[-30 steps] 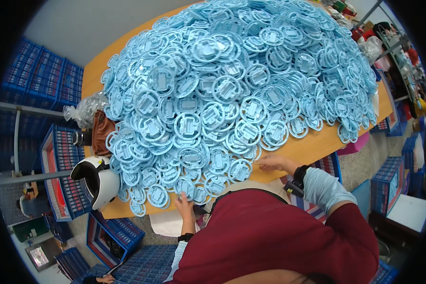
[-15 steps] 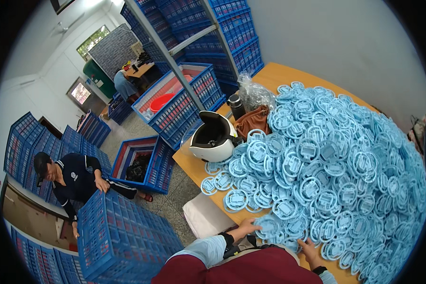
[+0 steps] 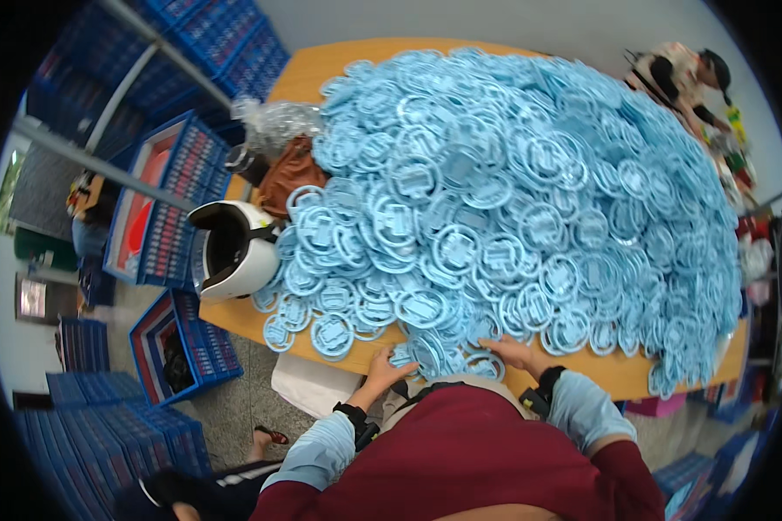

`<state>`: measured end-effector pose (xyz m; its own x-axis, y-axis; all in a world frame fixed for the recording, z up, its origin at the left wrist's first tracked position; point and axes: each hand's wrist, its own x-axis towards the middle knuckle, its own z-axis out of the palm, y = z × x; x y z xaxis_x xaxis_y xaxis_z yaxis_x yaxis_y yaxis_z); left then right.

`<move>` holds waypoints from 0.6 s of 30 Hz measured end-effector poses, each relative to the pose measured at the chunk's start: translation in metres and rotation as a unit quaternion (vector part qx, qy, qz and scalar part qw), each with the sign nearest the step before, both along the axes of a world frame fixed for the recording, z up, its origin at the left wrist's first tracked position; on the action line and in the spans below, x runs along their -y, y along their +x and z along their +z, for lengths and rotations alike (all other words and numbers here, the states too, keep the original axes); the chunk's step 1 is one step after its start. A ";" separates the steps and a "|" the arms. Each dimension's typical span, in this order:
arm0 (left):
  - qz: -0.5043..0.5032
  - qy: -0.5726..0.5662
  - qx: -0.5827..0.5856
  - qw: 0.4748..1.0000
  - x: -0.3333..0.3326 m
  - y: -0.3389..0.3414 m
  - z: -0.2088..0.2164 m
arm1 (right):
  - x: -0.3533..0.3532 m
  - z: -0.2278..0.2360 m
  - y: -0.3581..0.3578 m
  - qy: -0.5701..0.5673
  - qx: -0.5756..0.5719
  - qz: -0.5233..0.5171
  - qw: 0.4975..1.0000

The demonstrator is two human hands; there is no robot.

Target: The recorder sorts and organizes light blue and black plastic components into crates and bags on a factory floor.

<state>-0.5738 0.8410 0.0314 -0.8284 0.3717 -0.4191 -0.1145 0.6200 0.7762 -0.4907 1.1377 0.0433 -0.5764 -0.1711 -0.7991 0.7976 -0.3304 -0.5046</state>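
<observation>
A large heap of light-blue round plastic pieces (image 3: 460,247), ring-shaped with a panel in the middle, covers most of the wooden table (image 3: 321,61). At the near edge, my left hand (image 3: 386,372) rests beside a small cluster of these pieces (image 3: 426,352), thumb and forefinger apart around the edge of one. From the other side my right hand (image 3: 513,352) reaches in with fingers stretched out, their tips touching the pieces nearest my body. The two hands face each other across the cluster. Neither is closed round a piece, though some fingertips are partly hidden.
To the left on the table are a white helmet (image 3: 250,265), a brown bag (image 3: 288,178), a dark flask (image 3: 247,161) and a clear plastic bag (image 3: 278,123). Blue crates (image 3: 182,347) stand beyond. One person (image 3: 678,78) is at the far right; another's leg shows lower left.
My view has swung right and down over the table. Both hands now show fully at the near edge, and the person with the blue crate has mostly left the view.
</observation>
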 end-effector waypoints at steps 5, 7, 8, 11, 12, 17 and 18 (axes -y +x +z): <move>-0.040 0.077 0.251 0.964 -0.013 -0.013 -0.008 | -0.009 0.000 0.000 -0.050 -0.058 -0.062 0.995; -0.053 -0.071 -0.031 0.996 -0.015 -0.015 0.008 | -0.006 0.009 0.000 -0.035 -0.043 -0.057 0.997; -0.050 -0.151 -0.115 0.981 -0.015 -0.014 0.012 | -0.006 0.009 0.001 -0.008 -0.033 -0.059 0.998; -0.053 -0.093 -0.178 0.978 -0.004 -0.003 -0.016 | -0.001 0.000 0.003 0.031 -0.034 -0.051 0.998; -0.053 -0.093 -0.175 0.979 -0.009 -0.002 -0.015 | 0.001 0.004 0.000 0.005 -0.045 -0.062 0.997; -0.004 0.117 0.166 0.979 -0.047 -0.030 0.009 | 0.003 0.005 -0.015 0.089 -0.083 0.002 0.993; -0.015 0.083 0.195 0.977 -0.058 -0.034 0.021 | -0.002 -0.014 -0.013 0.081 -0.043 0.035 0.995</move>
<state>-0.6075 0.8986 0.0522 -0.6059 0.4830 -0.6322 -0.4057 0.4960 0.7677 -0.5041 1.1397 0.0290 -0.6349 -0.0857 -0.7678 0.7675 -0.1842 -0.6141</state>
